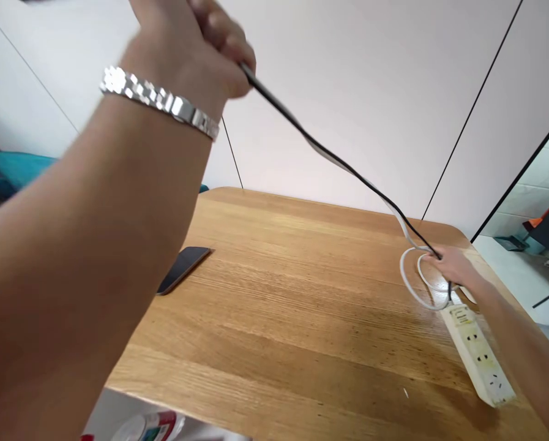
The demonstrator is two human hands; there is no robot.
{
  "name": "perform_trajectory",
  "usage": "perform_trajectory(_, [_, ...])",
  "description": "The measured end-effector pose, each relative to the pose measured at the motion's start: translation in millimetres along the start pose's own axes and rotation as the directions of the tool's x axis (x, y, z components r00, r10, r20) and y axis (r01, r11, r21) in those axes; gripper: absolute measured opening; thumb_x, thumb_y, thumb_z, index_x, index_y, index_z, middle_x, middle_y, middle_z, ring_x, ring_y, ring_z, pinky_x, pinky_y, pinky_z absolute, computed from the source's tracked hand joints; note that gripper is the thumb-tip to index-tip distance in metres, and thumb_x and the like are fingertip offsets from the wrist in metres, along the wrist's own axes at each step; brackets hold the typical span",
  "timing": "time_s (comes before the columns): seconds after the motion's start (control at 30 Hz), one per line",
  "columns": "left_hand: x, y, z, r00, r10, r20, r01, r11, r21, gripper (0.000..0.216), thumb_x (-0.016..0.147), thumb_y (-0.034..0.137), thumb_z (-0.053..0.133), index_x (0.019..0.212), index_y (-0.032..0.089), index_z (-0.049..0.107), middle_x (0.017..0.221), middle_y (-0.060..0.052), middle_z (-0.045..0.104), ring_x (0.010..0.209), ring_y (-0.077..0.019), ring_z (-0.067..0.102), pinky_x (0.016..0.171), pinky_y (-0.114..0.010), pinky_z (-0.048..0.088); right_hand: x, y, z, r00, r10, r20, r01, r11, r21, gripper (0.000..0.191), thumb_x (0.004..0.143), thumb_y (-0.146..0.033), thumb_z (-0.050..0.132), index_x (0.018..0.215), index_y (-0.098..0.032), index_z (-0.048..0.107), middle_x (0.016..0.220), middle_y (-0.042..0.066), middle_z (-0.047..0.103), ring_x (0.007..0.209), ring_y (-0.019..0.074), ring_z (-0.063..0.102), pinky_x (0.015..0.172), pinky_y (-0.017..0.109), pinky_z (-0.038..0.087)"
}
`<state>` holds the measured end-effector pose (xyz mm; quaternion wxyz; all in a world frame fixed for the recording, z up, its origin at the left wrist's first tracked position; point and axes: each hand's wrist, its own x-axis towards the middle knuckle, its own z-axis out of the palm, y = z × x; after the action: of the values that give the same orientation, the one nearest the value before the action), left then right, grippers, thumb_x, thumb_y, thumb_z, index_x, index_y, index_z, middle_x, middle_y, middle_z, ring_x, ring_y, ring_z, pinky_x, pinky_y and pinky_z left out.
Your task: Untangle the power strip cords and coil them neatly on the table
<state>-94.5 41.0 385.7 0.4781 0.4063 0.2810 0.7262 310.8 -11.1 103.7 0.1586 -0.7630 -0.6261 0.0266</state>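
My left hand [205, 61], a silver metal band [164, 101] round its wrist, is raised high at the upper left and closed on a black cable [347, 168]. From there the cable slopes down taut to my right hand [455, 266], which is closed round it low over the table's right side. A white cord [401, 223] runs beside the black one and loops near my right hand. Just below that hand lies a white power strip [478, 355] with yellowed patches; both leads meet its upper end. My right fingertips are partly hidden.
The wooden table [278, 294] stands against white panels [347, 92]. A dark phone [182, 269] lies on its left side, partly behind my left forearm. Below the front edge is a container with a red label [157, 425]. Teal cloth [21, 168] is at far left.
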Motion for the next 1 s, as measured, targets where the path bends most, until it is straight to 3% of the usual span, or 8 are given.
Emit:
perform_trajectory(0.17, [18.5, -83.8, -55.6, 0.968, -0.25, -0.029, 0.251, 0.967, 0.044, 0.044, 0.101, 0.033, 0.018, 0.06, 0.019, 0.01, 0.042, 0.005, 0.009, 0.046, -0.0093, 0.003, 0.04, -0.022, 0.005, -21.8, 25.7, -57.7, 0.945, 0.236, -0.225, -0.292, 0.919, -0.264, 0.035, 0.085, -0.048, 0.049, 0.094, -0.024, 0.073, 0.09, 0.017, 0.071, 0.079, 0.0325, 0.064, 0.056, 0.036, 0.037])
perform_trajectory(0.27, [32.2, -146.5, -98.3, 0.858, -0.513, -0.002, 0.484, 0.807, 0.337, 0.048, 0.099, 0.04, 0.025, 0.059, 0.019, 0.011, 0.043, 0.005, 0.011, 0.046, -0.0089, 0.001, 0.042, -0.024, 0.002, -34.3, 18.8, -74.1, 0.911, 0.259, -0.321, -0.368, 0.861, -0.35, 0.04, 0.088, -0.047, 0.043, 0.097, -0.023, 0.073, 0.09, 0.021, 0.069, 0.081, 0.036, 0.064, 0.056, 0.038, 0.036])
perform_trajectory(0.5, [10.3, -251.9, -155.5, 0.71, -0.702, -0.059, 0.607, 0.568, 0.556, 0.052, 0.087, 0.047, 0.056, 0.057, 0.021, 0.023, 0.043, 0.008, 0.014, 0.042, -0.0044, 0.005, 0.043, -0.021, 0.003, -35.9, 14.9, -68.8, 0.978, 0.126, -0.166, -0.175, 0.928, -0.328, 0.034, 0.08, -0.055, 0.052, 0.078, -0.027, 0.071, 0.085, 0.009, 0.071, 0.077, 0.0284, 0.063, 0.055, 0.031, 0.034])
perform_trajectory(0.7, [0.0, -272.2, -189.3, 0.746, -0.635, -0.2, 0.548, 0.416, 0.726, 0.029, 0.077, 0.037, 0.069, 0.073, 0.018, 0.048, 0.051, 0.006, 0.036, 0.044, -0.0085, 0.031, 0.044, -0.021, 0.024, -44.2, 6.3, -52.5, 0.991, -0.067, -0.114, 0.035, 0.964, -0.263, 0.033, 0.078, -0.048, 0.053, 0.057, -0.024, 0.059, 0.06, 0.003, 0.063, 0.061, 0.0193, 0.056, 0.052, 0.027, 0.03])
perform_trajectory(0.8, [-15.1, -257.1, -171.2, 0.866, -0.477, -0.153, 0.353, 0.365, 0.861, 0.048, 0.066, 0.043, 0.077, 0.097, 0.015, 0.055, 0.079, -0.007, 0.062, 0.078, -0.0247, 0.059, 0.066, -0.032, 0.045, -46.8, -5.3, -44.1, 0.983, -0.122, -0.133, 0.071, 0.938, -0.341, 0.03, 0.077, -0.047, 0.054, 0.058, -0.024, 0.061, 0.057, 0.003, 0.062, 0.059, 0.0194, 0.055, 0.05, 0.026, 0.025])
perform_trajectory(0.87, [-40.1, -246.8, -136.6, 0.924, -0.348, 0.162, -0.048, 0.314, 0.948, 0.064, 0.07, 0.054, 0.07, 0.117, 0.015, 0.054, 0.111, -0.016, 0.064, 0.111, -0.0338, 0.056, 0.091, -0.041, 0.043, -47.0, -14.1, -39.7, 0.979, -0.153, -0.134, 0.087, 0.912, -0.4, 0.028, 0.077, -0.046, 0.054, 0.06, -0.025, 0.063, 0.059, 0.003, 0.063, 0.059, 0.0199, 0.055, 0.049, 0.027, 0.022])
perform_trajectory(0.9, [-56.8, -244.6, -114.6, 0.869, -0.343, 0.358, -0.245, 0.331, 0.911, 0.069, 0.073, 0.06, 0.063, 0.125, 0.016, 0.051, 0.127, -0.017, 0.059, 0.122, -0.0341, 0.05, 0.1, -0.042, 0.039, -46.9, -18.5, -38.0, 0.977, -0.167, -0.135, 0.097, 0.902, -0.42, 0.028, 0.077, -0.046, 0.053, 0.061, -0.025, 0.064, 0.059, 0.003, 0.064, 0.059, 0.0199, 0.056, 0.049, 0.027, 0.02])
perform_trajectory(1.0, [-110.6, -255.8, -48.0, 0.504, -0.416, 0.757, -0.641, 0.407, 0.651, 0.098, 0.061, 0.068, 0.07, 0.141, 0.018, 0.041, 0.149, -0.017, 0.041, 0.136, -0.0349, 0.038, 0.109, -0.043, 0.033, -47.7, -30.6, -34.7, 0.962, -0.228, -0.147, 0.143, 0.886, -0.441, 0.029, 0.08, -0.046, 0.051, 0.065, -0.025, 0.064, 0.062, 0.003, 0.065, 0.058, 0.0188, 0.055, 0.05, 0.027, 0.018])
